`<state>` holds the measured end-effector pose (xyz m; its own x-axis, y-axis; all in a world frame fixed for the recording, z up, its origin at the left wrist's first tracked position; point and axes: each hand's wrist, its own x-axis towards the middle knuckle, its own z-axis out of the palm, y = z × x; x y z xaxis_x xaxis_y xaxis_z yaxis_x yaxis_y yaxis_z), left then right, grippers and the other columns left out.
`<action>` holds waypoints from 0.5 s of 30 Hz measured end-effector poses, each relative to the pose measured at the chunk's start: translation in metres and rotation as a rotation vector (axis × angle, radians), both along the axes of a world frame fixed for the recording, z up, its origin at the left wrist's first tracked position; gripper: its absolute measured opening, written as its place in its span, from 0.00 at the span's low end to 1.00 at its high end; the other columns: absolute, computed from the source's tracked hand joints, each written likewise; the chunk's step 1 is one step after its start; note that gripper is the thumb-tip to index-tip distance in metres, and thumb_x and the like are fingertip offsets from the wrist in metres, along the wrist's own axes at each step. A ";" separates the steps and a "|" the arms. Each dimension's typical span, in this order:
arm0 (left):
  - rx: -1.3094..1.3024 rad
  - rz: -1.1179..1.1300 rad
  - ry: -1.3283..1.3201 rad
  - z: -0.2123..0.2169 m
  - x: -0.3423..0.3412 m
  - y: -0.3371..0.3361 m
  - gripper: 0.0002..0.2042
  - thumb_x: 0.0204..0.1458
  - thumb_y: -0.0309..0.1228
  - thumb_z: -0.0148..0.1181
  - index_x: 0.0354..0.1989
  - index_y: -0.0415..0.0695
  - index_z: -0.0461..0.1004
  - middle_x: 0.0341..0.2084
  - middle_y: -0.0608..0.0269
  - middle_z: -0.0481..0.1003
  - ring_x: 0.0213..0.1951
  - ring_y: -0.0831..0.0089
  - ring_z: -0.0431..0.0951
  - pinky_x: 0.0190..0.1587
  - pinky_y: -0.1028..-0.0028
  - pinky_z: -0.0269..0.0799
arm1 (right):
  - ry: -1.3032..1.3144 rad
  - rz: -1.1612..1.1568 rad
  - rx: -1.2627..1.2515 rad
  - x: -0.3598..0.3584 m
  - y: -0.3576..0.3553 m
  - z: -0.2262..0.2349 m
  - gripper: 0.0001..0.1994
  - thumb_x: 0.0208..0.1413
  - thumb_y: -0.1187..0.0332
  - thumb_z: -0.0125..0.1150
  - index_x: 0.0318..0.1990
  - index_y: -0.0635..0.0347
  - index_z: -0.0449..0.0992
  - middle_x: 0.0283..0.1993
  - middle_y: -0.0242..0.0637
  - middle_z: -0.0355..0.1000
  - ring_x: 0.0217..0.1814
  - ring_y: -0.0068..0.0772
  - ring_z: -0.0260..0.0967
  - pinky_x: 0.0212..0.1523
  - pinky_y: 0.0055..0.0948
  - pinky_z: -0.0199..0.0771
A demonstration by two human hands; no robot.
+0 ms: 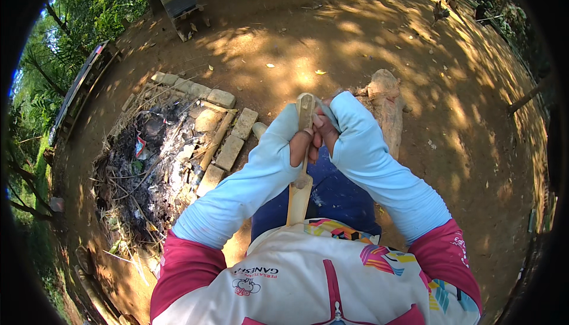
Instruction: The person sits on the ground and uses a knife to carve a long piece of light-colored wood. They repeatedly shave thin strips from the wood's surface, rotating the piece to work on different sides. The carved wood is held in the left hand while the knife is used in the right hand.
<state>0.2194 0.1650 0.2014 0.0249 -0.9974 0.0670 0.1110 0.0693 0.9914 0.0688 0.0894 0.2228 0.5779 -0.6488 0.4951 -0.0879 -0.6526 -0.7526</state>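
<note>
A pale split strip of bamboo [298, 203] stands lengthwise in front of my body. Its lower end is close to my shirt hem and its far end points away from me. A darker knob, like a node, shows partway along it. My left hand [300, 146] is closed round the strip from the left, thumb on top. Against its right side, my right hand [325, 133] is closed too, thumb and fingers pinched close to the left thumb. Whether the right hand also holds a small tool is hidden. Light blue sleeves cover both wrists and part of the hands.
To the left lies an ash-filled fire pit [155, 147] with twigs and litter, edged by blocks [229, 150]. A thick log [386, 106] rests on the dirt ground just beyond my right hand. A small bench-like wooden stand [179, 6] is farther off at upper left.
</note>
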 end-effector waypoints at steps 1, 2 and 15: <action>0.018 0.018 0.035 0.006 -0.001 0.004 0.09 0.61 0.25 0.41 0.48 0.39 0.63 0.29 0.61 0.70 0.26 0.75 0.71 0.29 0.75 0.70 | -0.133 0.021 0.288 0.001 0.009 0.002 0.08 0.62 0.66 0.57 0.37 0.62 0.72 0.26 0.33 0.69 0.27 0.23 0.68 0.28 0.26 0.70; 0.036 0.035 0.070 0.010 -0.001 0.006 0.10 0.61 0.24 0.41 0.49 0.39 0.63 0.29 0.61 0.71 0.27 0.75 0.72 0.30 0.75 0.70 | -0.265 0.043 0.576 0.002 0.014 0.003 0.11 0.63 0.62 0.56 0.35 0.61 0.72 0.27 0.32 0.68 0.28 0.22 0.68 0.29 0.26 0.69; -0.278 0.044 0.299 0.005 -0.001 0.015 0.17 0.65 0.39 0.46 0.55 0.39 0.64 0.31 0.67 0.66 0.34 0.79 0.66 0.37 0.79 0.63 | -0.114 0.220 0.642 -0.036 0.071 0.011 0.23 0.67 0.58 0.50 0.61 0.65 0.60 0.39 0.34 0.65 0.40 0.21 0.61 0.43 0.23 0.64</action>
